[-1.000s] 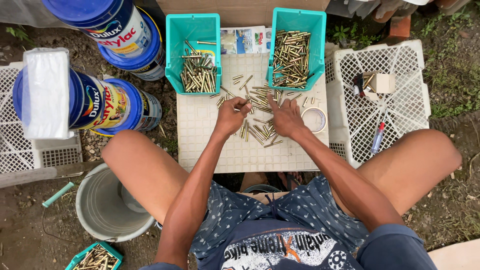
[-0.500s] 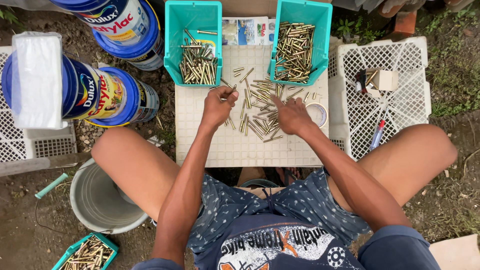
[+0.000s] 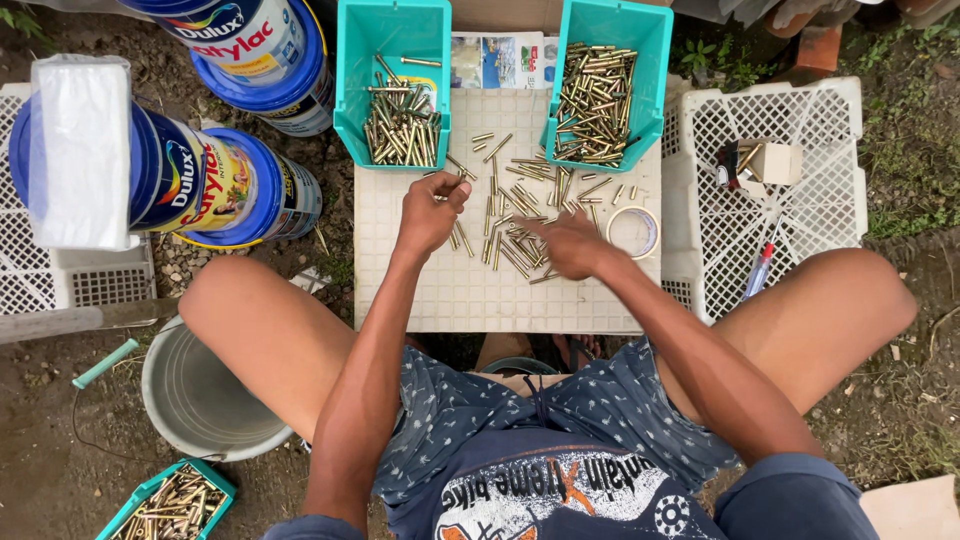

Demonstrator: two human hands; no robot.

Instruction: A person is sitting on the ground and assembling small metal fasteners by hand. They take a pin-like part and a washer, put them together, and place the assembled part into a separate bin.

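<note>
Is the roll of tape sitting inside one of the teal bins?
No, the roll of tape lies flat on the white crate top, beside the right hand.

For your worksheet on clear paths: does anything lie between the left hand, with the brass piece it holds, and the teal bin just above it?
Nothing visible does. The left hand pinches a brass piece just below the left teal bin, whose top is open. Only bare white crate top lies between them; the loose brass pile sits to the right, under the right hand.

Both bare forearms stretched forward from the lower frame toward its centre. Left hand (image 3: 428, 212) raised slightly, fingers curled with fingertips pinched together. Right hand (image 3: 568, 243) lower, palm down, fingers spread and reaching left, blurred.
</note>
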